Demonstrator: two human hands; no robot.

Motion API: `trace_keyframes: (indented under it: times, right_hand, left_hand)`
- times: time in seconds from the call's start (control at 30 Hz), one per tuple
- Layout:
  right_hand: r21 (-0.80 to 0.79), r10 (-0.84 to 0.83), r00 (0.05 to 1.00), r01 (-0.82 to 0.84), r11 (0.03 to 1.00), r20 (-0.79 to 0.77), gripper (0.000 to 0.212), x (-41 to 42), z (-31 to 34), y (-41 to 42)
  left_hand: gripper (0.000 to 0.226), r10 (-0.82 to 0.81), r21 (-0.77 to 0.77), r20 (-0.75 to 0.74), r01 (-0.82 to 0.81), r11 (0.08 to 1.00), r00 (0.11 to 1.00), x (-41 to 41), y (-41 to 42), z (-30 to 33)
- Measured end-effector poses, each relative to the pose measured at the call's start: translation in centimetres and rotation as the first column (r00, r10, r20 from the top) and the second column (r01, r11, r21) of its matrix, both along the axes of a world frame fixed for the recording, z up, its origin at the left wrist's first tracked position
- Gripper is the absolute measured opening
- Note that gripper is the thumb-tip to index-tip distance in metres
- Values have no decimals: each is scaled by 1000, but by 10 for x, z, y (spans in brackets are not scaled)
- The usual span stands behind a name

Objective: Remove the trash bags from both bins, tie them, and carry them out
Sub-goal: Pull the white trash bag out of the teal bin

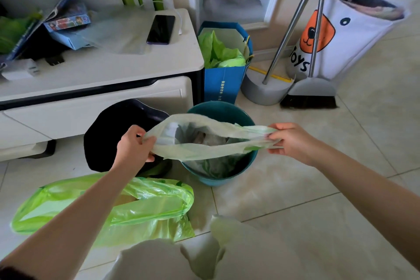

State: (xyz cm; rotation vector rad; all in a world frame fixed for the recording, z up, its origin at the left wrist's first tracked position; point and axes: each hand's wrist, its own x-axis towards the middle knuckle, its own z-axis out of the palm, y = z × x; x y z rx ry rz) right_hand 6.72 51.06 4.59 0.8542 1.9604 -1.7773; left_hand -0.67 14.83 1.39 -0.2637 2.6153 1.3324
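A teal round bin (246, 166) stands on the tiled floor with a pale green trash bag (204, 150) in it. The bag's mouth is stretched wide above the bin's rim. My left hand (133, 145) grips the bag's left edge and my right hand (289, 140) pinches its right edge. Crumpled waste shows inside the bag. A black bin (106, 134) sits just left of the teal one, behind my left hand. On the floor in front of it lies a bright green trash bag (145, 207), partly under my left forearm.
A white cabinet (102, 70) with a phone (161, 29) and boxes stands at the back left. A blue paper bag (223, 82) holds green bags. A broom and dustpan (311, 91) and a white toy bag (336, 36) stand at the right. Pale cloth (227, 257) lies at the bottom.
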Motion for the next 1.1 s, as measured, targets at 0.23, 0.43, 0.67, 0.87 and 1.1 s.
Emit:
trace_keyframes:
  times: [0.23, 0.43, 0.67, 0.87, 1.1]
  right_hand:
    - [223, 88, 993, -104, 969, 82, 20, 16, -2, 17]
    - [133, 101, 990, -113, 985, 95, 31, 10, 4, 3]
    - [224, 59, 998, -62, 973, 22, 23, -7, 22, -18]
    - [33, -279, 945, 288, 957, -168, 28, -28, 53, -17]
    - [-210, -499, 837, 458, 864, -226, 31, -35, 100, 5]
  left_hand:
    - [6, 79, -160, 25, -74, 984, 997, 6, -16, -5]
    - [35, 117, 253, 376, -223, 941, 919, -3, 9, 2]
    - [7, 24, 286, 271, -104, 953, 962, -11, 35, 24]
    - [11, 118, 321, 147, -160, 933, 982, -25, 43, 55]
    - [19, 237, 405, 20, -225, 886, 971, -32, 36, 99]
